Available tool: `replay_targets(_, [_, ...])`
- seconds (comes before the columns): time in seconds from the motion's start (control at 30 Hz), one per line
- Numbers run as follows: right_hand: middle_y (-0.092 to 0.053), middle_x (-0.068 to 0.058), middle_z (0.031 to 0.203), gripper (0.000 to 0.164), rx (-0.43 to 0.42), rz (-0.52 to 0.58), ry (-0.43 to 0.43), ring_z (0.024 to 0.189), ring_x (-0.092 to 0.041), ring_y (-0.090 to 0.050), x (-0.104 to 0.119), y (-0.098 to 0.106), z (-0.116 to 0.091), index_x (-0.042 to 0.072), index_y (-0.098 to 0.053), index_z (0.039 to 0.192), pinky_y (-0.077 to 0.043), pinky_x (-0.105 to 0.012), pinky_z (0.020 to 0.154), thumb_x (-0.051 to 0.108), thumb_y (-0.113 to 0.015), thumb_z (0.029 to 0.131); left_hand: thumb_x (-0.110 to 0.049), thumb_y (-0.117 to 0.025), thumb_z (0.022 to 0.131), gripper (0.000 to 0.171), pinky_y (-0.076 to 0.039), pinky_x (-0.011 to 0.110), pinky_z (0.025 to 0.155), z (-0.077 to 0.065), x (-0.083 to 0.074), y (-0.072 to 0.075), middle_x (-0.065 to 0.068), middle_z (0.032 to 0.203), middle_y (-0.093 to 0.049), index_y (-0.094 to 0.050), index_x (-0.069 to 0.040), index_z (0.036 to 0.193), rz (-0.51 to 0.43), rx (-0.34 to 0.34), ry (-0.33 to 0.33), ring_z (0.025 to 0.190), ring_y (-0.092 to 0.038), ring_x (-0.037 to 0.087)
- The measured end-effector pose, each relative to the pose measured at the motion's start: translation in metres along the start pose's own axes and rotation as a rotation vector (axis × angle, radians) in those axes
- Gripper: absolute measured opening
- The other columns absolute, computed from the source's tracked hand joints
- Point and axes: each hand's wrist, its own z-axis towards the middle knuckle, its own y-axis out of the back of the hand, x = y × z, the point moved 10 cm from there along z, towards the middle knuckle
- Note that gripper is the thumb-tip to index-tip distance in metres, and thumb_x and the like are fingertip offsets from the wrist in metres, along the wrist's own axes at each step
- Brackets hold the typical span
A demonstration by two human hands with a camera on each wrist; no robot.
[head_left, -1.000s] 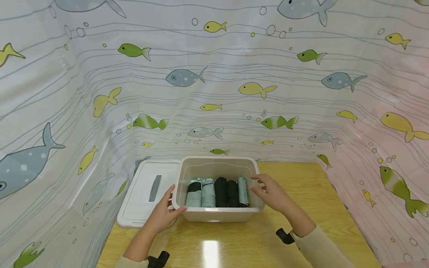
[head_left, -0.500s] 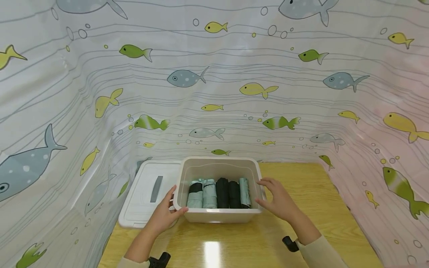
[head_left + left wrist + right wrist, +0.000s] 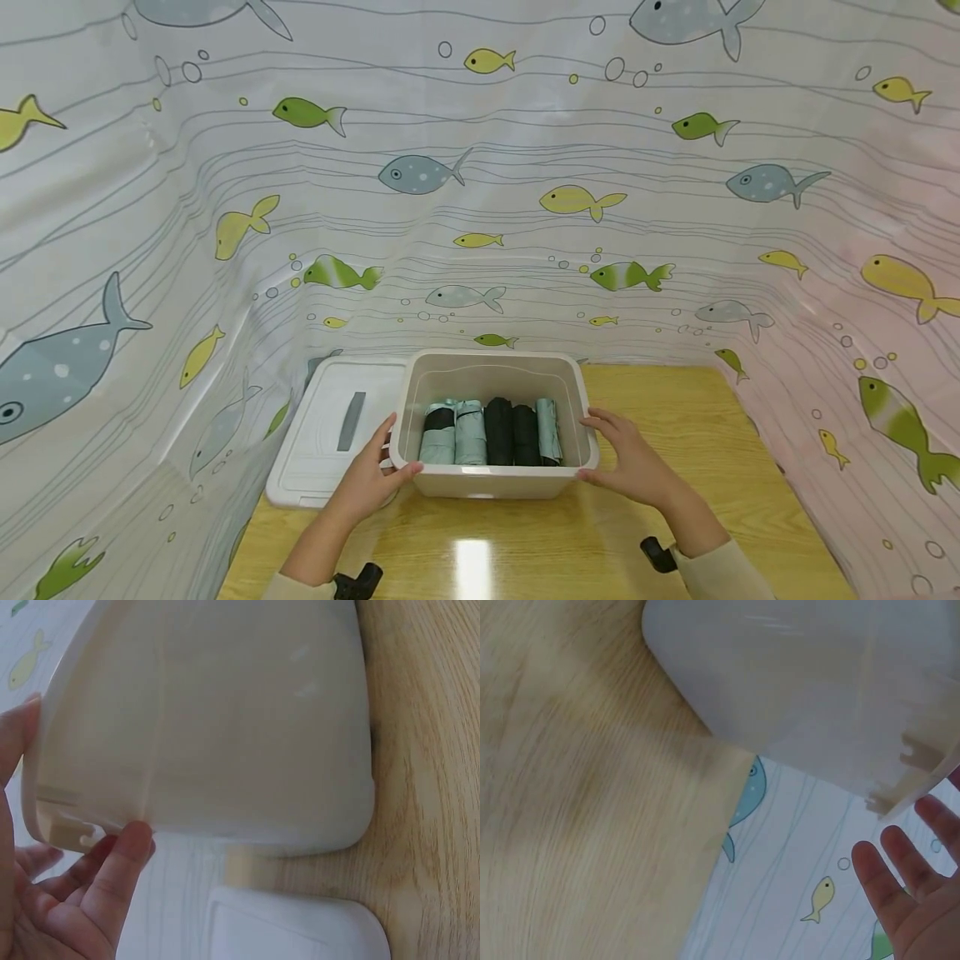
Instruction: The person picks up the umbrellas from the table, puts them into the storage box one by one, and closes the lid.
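Observation:
A cream plastic storage box point(image 3: 491, 483) stands uncovered on the table. Inside, a row of rolled bundles that look like cloth lies side by side: pale green ones point(image 3: 470, 437) and black ones point(image 3: 498, 433). My left hand point(image 3: 360, 487) grips the box's left rim, thumb at the front corner; in the left wrist view its fingers point(image 3: 124, 859) curl under the rim. At the right end, my right hand point(image 3: 637, 467) is spread around the rim, fingertips close to it. The right wrist view shows those fingers point(image 3: 881, 874) nearly straight; contact there is hard to tell.
A white lid point(image 3: 315, 450) with a grey handle point(image 3: 351, 421) lies left of the box, partly behind it. The wooden table point(image 3: 675, 400) extends to the right and front. A fish-patterned sheet point(image 3: 480, 208) encloses the back and both sides.
My right hand has drawn back from over the box's right side to outside its right rim, thumb now by the front corner. The left hand keeps its grip. The box looks unmoved.

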Motion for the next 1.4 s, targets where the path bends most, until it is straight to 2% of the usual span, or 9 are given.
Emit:
replay_targets(0.33, [-0.037, -0.006, 0.158, 0.091, -0.003, 0.027, -0.041, 0.141, -0.043, -0.031, -0.009, -0.002, 0.001, 0.011, -0.048, 0.148, -0.038, -0.07, 0.101, 0.058, -0.08, 0.077, -0.021, -0.082, 0.086, 0.096, -0.057, 0.039, 0.089, 0.002, -0.004, 0.001, 0.026, 0.143, -0.046, -0.021, -0.01, 0.16, 0.003, -0.003, -0.018, 0.125, -0.054, 0.043])
replay_targets(0.73, [-0.036, -0.007, 0.158, 0.095, 0.002, 0.048, -0.071, 0.142, -0.043, -0.03, -0.014, 0.0, 0.003, 0.011, -0.045, 0.15, -0.035, -0.072, 0.102, 0.058, -0.081, 0.076, -0.036, -0.083, 0.084, 0.101, -0.056, 0.038, 0.091, 0.006, -0.004, 0.0, 0.021, 0.144, -0.046, -0.021, -0.016, 0.16, 0.031, 0.008, 0.001, 0.126, -0.054, 0.038])
replay_targets(0.87, [-0.036, -0.008, 0.158, 0.094, 0.007, 0.061, -0.062, 0.143, -0.043, -0.029, -0.012, -0.001, 0.003, 0.01, -0.046, 0.15, -0.035, -0.072, 0.102, 0.057, -0.082, 0.077, -0.036, -0.075, 0.091, 0.085, -0.055, 0.041, 0.094, 0.007, 0.0, 0.007, 0.017, 0.142, -0.047, -0.027, -0.018, 0.158, 0.047, 0.011, -0.017, 0.124, -0.056, 0.035])
replay_targets(0.97, [-0.036, -0.009, 0.158, 0.094, 0.015, 0.064, -0.057, 0.143, -0.043, -0.029, -0.009, -0.002, 0.004, 0.01, -0.046, 0.15, -0.034, -0.072, 0.103, 0.058, -0.081, 0.077, -0.032, -0.064, 0.1, 0.063, -0.054, 0.047, 0.094, 0.012, 0.005, 0.019, 0.016, 0.139, -0.051, -0.036, -0.014, 0.154, 0.08, -0.014, -0.076, 0.12, -0.058, 0.035])
replay_targets(1.07, [-0.037, -0.008, 0.158, 0.094, 0.021, 0.061, -0.062, 0.143, -0.043, -0.03, -0.009, -0.002, 0.005, 0.01, -0.046, 0.15, -0.034, -0.071, 0.104, 0.059, -0.08, 0.077, -0.03, -0.056, 0.104, 0.051, -0.054, 0.05, 0.092, 0.024, 0.012, 0.033, 0.017, 0.135, -0.056, -0.044, -0.008, 0.149, 0.135, -0.063, -0.127, 0.117, -0.06, 0.035])
replay_targets(1.13, [-0.036, -0.007, 0.158, 0.094, 0.022, 0.063, -0.069, 0.143, -0.043, -0.03, -0.01, -0.003, 0.004, 0.01, -0.046, 0.15, -0.034, -0.071, 0.104, 0.059, -0.08, 0.077, -0.032, -0.055, 0.105, 0.05, -0.053, 0.05, 0.093, 0.034, 0.02, 0.042, 0.017, 0.133, -0.058, -0.045, -0.006, 0.147, 0.174, -0.1, -0.131, 0.116, -0.061, 0.035])
replay_targets(1.3, [-0.035, -0.007, 0.159, 0.095, 0.024, 0.078, -0.082, 0.143, -0.043, -0.029, -0.013, -0.004, 0.002, 0.01, -0.044, 0.151, -0.034, -0.071, 0.104, 0.059, -0.08, 0.077, -0.034, -0.057, 0.104, 0.054, -0.051, 0.052, 0.097, 0.058, 0.049, 0.061, 0.022, 0.132, -0.057, -0.046, -0.002, 0.146, 0.293, -0.193, -0.053, 0.118, -0.059, 0.038])
replay_targets(1.4, [-0.034, -0.007, 0.16, 0.096, 0.026, 0.089, -0.083, 0.144, -0.043, -0.028, -0.014, -0.005, 0.001, 0.01, -0.043, 0.152, -0.033, -0.072, 0.104, 0.059, -0.08, 0.078, -0.028, -0.058, 0.102, 0.055, -0.045, 0.058, 0.1, 0.065, 0.066, 0.069, 0.03, 0.133, -0.053, -0.044, 0.004, 0.145, 0.385, -0.241, 0.014, 0.121, -0.053, 0.046])
